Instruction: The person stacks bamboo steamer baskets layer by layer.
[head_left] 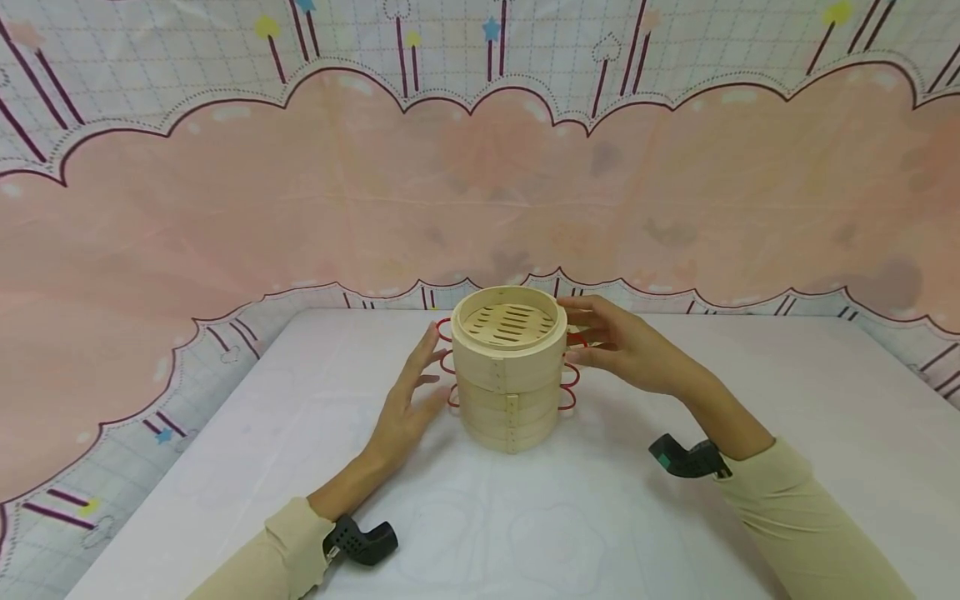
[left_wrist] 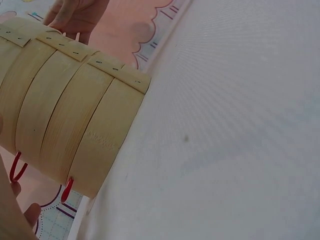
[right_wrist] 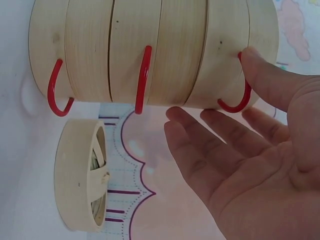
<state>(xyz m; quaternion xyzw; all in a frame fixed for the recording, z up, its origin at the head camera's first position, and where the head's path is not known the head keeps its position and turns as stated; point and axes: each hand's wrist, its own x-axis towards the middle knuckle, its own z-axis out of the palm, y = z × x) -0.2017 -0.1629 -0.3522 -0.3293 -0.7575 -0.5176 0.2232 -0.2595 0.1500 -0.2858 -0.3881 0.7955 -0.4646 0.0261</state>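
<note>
A round bamboo steamer [head_left: 512,375] of three stacked tiers stands upright on the white table. Its top is uncovered, showing the slatted floor [head_left: 510,323] of the upper tier. Red loop handles [right_wrist: 143,80] stick out on both sides. My left hand [head_left: 401,417] is at the steamer's left side near the handles, its fingers extended; whether they touch the wall is unclear. On the right, my right hand [head_left: 637,346] is beside the top tier. In the right wrist view its thumb [right_wrist: 255,62] meets the upper handle while the other fingers stay nearly straight near the wall.
A shallow bamboo lid [right_wrist: 77,175] with a woven top lies on the table beyond the steamer in the right wrist view; the head view does not show it. The white table [head_left: 750,400] ends at a patterned cloth backdrop [head_left: 480,192].
</note>
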